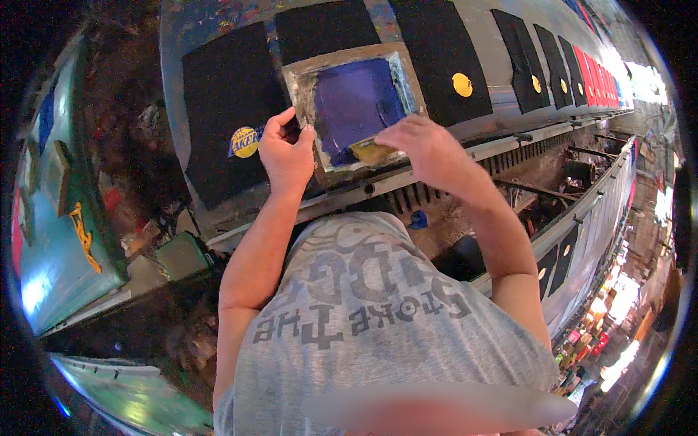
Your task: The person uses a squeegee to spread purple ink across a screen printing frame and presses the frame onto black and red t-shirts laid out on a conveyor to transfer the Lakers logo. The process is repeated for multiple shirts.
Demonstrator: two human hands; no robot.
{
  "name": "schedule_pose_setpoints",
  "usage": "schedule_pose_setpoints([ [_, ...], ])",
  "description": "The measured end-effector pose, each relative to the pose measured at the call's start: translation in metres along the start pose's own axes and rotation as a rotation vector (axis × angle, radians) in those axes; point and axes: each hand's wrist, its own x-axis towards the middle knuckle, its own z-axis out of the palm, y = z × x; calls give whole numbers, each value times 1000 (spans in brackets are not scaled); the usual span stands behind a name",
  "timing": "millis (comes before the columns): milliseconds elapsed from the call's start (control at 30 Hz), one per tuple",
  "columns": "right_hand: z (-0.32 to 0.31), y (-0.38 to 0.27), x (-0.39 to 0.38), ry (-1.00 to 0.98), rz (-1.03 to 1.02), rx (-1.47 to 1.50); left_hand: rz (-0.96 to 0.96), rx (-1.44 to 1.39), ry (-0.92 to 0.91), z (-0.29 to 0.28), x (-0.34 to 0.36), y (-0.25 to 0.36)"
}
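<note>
A square printing screen with a worn wooden frame (pixel 343 53) and purple mesh centre (pixel 356 91) lies among black fabric pieces (pixel 211 80) on a long grey printing table (pixel 374 16). My left hand (pixel 289 152) grips the frame's left edge with thumb and fingers. My right hand (pixel 429 152) is closed on a yellowish squeegee (pixel 372 151) at the screen's lower right, near the front edge. A yellow-and-blue round print (pixel 244 142) shows on the fabric left of my left hand.
More black pieces with yellow prints (pixel 463 54) and red pieces (pixel 592 73) line the table rightward. A metal rail (pixel 494 149) runs along its edge. A green board (pixel 62 261) with orange straps (pixel 85 236) stands left; another long table (pixel 582 247) lies right.
</note>
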Motion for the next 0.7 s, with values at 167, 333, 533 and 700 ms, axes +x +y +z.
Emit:
schedule_pose_setpoints([
  [167,-18,64,55,153,-21,-76,-6,104,28,1,15,-3],
  [333,-8,99,76,204,-121,-70,-112,-15,50,4,11,2],
  [533,2,77,9,207,-327,-24,-149,34,113,8,10,7],
  [700,-12,77,-5,23,-378,32,-143,38,139,12,7,7],
])
